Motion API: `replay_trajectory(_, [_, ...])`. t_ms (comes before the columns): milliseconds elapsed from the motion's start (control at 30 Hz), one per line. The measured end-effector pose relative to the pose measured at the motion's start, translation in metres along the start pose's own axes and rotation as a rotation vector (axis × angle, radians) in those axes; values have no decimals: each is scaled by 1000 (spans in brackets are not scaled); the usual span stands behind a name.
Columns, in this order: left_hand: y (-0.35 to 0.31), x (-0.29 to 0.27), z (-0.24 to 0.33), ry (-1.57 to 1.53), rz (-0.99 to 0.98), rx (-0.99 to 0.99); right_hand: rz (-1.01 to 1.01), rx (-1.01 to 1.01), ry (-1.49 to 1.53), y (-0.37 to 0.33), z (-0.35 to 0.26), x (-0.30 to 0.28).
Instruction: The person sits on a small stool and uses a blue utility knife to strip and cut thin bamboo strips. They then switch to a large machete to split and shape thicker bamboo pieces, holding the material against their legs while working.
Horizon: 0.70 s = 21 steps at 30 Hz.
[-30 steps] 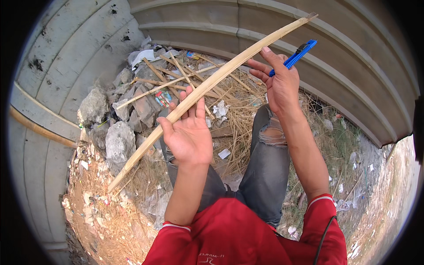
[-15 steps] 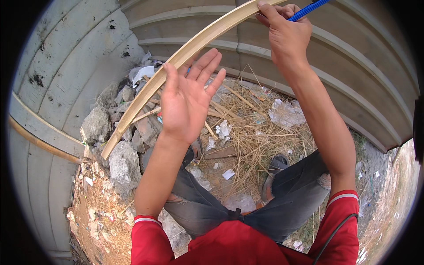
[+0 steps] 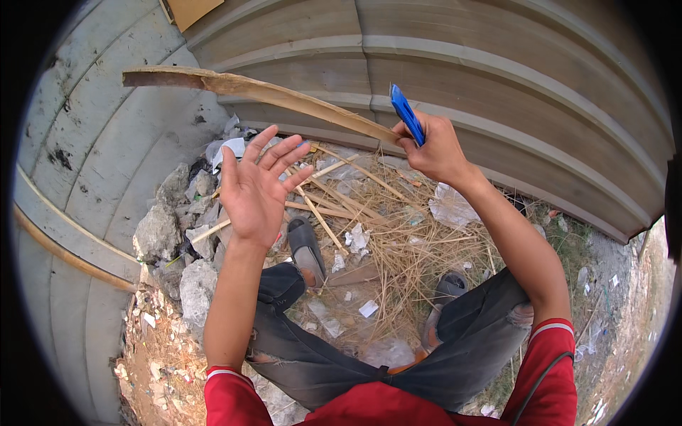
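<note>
My right hand pinches one end of a long, pale split-bamboo strip between thumb and fingers. A blue utility knife is also in that hand, sticking up past the fingers. The strip runs out to the left, and its far end shows a brown outer face. Below the middle of the strip, my left hand is open with the palm turned up and fingers spread. It holds nothing and appears apart from the strip.
Corrugated metal sheeting rises in front, and a grey panel wall stands left. Broken concrete lumps lie by that wall. Thin wooden sticks, dry straw and plastic scraps litter the ground around my shoes.
The strip has swung from slanting down-left to lying nearly across, its far end now higher. My right hand has come lower and nearer. My left hand has shifted left, away from the strip.
</note>
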<state>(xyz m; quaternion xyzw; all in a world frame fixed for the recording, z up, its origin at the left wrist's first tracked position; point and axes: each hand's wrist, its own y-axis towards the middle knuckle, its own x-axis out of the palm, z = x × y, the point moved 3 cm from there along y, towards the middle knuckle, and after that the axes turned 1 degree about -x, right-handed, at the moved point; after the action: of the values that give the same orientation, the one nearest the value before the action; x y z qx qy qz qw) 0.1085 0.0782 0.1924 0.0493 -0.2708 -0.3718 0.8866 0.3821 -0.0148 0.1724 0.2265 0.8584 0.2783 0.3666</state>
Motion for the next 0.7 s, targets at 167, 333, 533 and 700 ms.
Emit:
replay_trajectory(167, [-15, -49, 7, -478, -185, -329, -193, -269, -132, -16, 11, 27])
replay_trajectory(333, [-59, -45, -15, -420, -287, -567, -448, -308, -198, -42, 28, 43])
replay_trajectory(533, [-129, -34, -40, -307, -292, -745, -683, -334, -392, -56, 55, 65])
replay_trajectory(700, [-135, -2, -33, -700, 31, -974, -772, -387, -477, -63, 60, 93])
